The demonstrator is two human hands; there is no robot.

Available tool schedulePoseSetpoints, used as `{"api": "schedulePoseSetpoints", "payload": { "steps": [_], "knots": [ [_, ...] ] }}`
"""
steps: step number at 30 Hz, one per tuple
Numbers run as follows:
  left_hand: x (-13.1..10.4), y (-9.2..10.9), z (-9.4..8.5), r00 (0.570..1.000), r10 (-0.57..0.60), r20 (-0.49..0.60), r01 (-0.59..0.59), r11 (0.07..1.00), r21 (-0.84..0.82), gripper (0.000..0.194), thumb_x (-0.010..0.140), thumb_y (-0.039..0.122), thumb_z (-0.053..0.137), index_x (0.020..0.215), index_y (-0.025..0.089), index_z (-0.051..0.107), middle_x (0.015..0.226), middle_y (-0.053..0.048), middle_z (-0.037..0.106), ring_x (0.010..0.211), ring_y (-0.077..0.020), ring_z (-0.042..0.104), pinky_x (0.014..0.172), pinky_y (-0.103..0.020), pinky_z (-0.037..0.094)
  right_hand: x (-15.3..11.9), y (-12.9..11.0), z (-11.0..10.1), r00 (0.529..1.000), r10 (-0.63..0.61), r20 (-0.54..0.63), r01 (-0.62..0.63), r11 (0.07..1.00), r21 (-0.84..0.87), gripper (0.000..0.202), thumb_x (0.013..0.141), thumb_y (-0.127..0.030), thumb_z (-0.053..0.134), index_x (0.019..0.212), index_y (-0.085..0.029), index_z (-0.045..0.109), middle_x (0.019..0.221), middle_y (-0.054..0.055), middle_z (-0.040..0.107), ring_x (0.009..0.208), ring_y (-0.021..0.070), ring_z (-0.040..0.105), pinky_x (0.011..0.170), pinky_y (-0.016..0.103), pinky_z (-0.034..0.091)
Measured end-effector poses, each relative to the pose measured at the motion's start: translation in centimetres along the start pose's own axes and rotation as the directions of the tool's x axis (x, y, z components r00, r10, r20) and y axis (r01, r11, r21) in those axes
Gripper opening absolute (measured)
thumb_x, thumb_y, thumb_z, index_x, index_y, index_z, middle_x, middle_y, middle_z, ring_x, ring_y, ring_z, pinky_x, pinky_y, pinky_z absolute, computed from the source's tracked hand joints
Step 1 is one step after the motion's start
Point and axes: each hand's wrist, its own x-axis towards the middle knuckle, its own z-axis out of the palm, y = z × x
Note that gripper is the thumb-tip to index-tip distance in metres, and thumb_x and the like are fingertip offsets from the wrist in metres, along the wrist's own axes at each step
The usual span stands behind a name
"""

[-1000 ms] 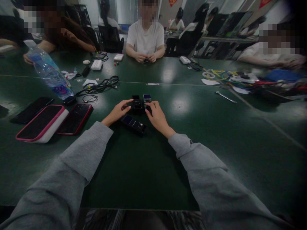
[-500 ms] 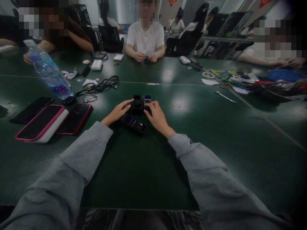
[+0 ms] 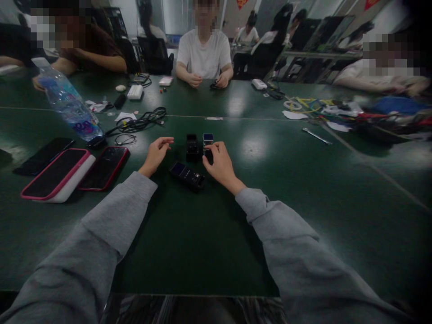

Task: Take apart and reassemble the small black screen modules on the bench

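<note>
Three small devices with screens lie on the green table (image 3: 199, 252). One black device (image 3: 187, 176) is tilted nearest me. Behind it an upright-lying black device (image 3: 192, 147) sits beside a device with a light rim (image 3: 208, 137). My left hand (image 3: 157, 155) is left of the middle device, apart from it, holding nothing, its fingers spread a little. My right hand (image 3: 220, 164) has its thumb and fingers curved round the near end of the light-rimmed device, which they partly hide.
At left are a water bottle (image 3: 69, 101), phones (image 3: 106, 168) and black cables (image 3: 143, 120). A wrench (image 3: 316, 136) and a tangle of wires (image 3: 354, 114) lie at right. Across the table a person (image 3: 204, 54) sits with both hands on it.
My left hand has drawn back to the left, away from the middle black device. My right hand has barely moved. The hands of the person opposite have moved apart.
</note>
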Motion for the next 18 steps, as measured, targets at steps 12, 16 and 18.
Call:
{"api": "schedulePoseSetpoints", "payload": {
  "steps": [12, 16, 18],
  "knots": [
    [0.25, -0.96, 0.29, 0.996, 0.045, 0.082, -0.052, 0.996, 0.078, 0.028, 0.087, 0.015, 0.052, 0.109, 0.017, 0.070, 0.103, -0.007, 0.073, 0.084, -0.0140, 0.065, 0.086, -0.032, 0.052, -0.04, 0.27, 0.18, 1.000, -0.016, 0.027, 0.017, 0.999, -0.046, 0.030, 0.092, -0.023, 0.056, 0.121, -0.016, 0.055, 0.126, 0.018, 0.047, 0.116, 0.0327, 0.052, 0.089, 0.051, 0.054],
    [0.18, -0.80, 0.24, 0.995, 0.039, 0.093, -0.047, 0.995, 0.089, 0.028, 0.087, 0.013, 0.051, 0.109, 0.017, 0.069, 0.103, -0.007, 0.073, 0.085, -0.0140, 0.065, 0.086, -0.032, 0.052, -0.01, 0.21, 0.06, 0.999, -0.013, 0.030, 0.014, 0.999, -0.040, 0.030, 0.092, -0.023, 0.057, 0.121, -0.016, 0.055, 0.126, 0.018, 0.046, 0.116, 0.0326, 0.053, 0.089, 0.050, 0.055],
    [0.13, -0.72, 0.21, 0.994, 0.038, 0.098, -0.048, 0.994, 0.100, 0.029, 0.087, 0.013, 0.051, 0.109, 0.017, 0.069, 0.103, -0.007, 0.073, 0.085, -0.0143, 0.066, 0.086, -0.033, 0.052, -0.02, 0.23, 0.06, 1.000, -0.009, 0.030, 0.010, 0.999, -0.034, 0.030, 0.092, -0.024, 0.057, 0.121, -0.017, 0.055, 0.126, 0.017, 0.045, 0.115, 0.0323, 0.054, 0.089, 0.051, 0.055]
  ]
}}
